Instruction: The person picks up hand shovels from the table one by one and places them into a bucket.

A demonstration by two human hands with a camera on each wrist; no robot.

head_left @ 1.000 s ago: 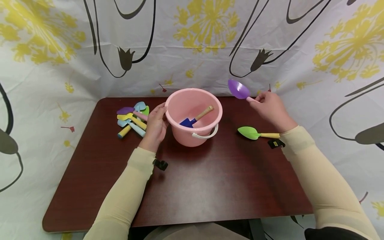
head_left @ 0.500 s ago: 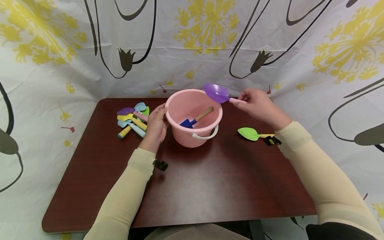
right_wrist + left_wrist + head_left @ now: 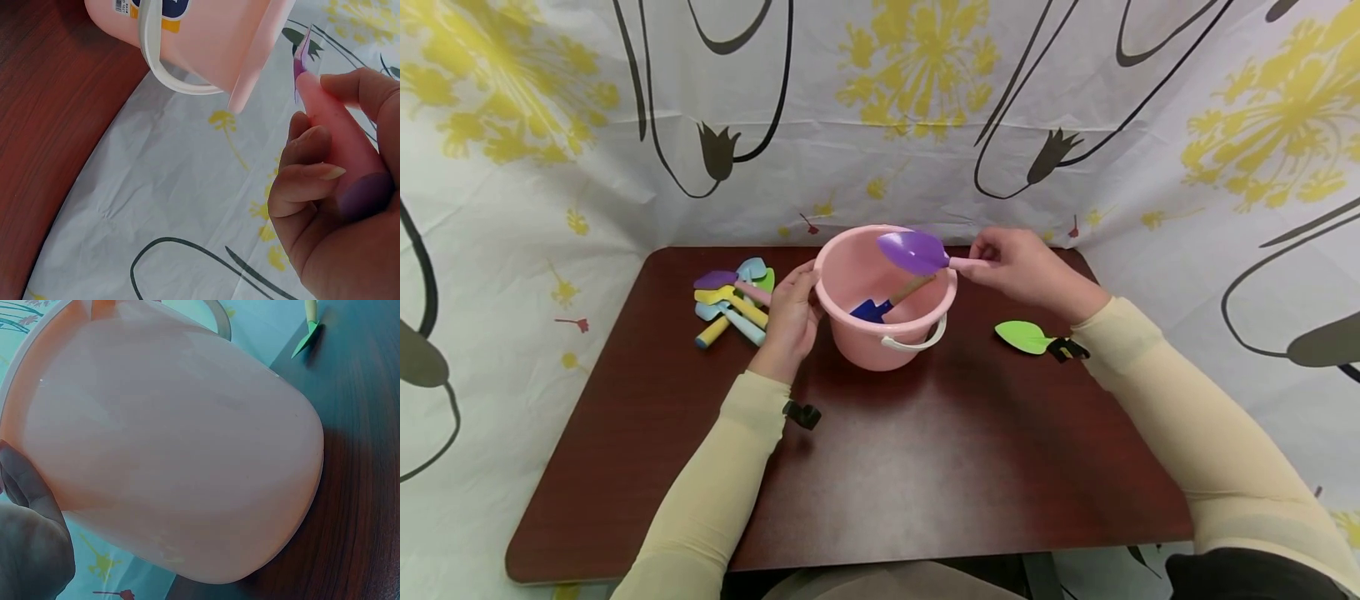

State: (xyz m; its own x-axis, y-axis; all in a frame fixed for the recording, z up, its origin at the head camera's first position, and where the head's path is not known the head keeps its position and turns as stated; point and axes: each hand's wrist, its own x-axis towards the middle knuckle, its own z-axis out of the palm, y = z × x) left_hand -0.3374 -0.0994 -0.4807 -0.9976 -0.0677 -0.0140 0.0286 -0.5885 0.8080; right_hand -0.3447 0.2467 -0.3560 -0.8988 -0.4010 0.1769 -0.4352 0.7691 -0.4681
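Right hand [image 3: 1021, 268] holds a purple toy trowel [image 3: 916, 252] by its pink handle, thumb against fingers; blade lies above the mouth of a pink bucket [image 3: 876, 348], handle extending past the rim on the right. Left hand [image 3: 793, 317] grips the bucket's rim at the left. Bucket upright on the dark wood table [image 3: 850, 475], white bail [image 3: 917, 341] hanging at the front. Inside: blue spade [image 3: 870, 312] with wooden handle, tilted. Green trowel [image 3: 1022, 337] on table, right of bucket; mixed toy tools [image 3: 717, 295] heaped beside left hand.
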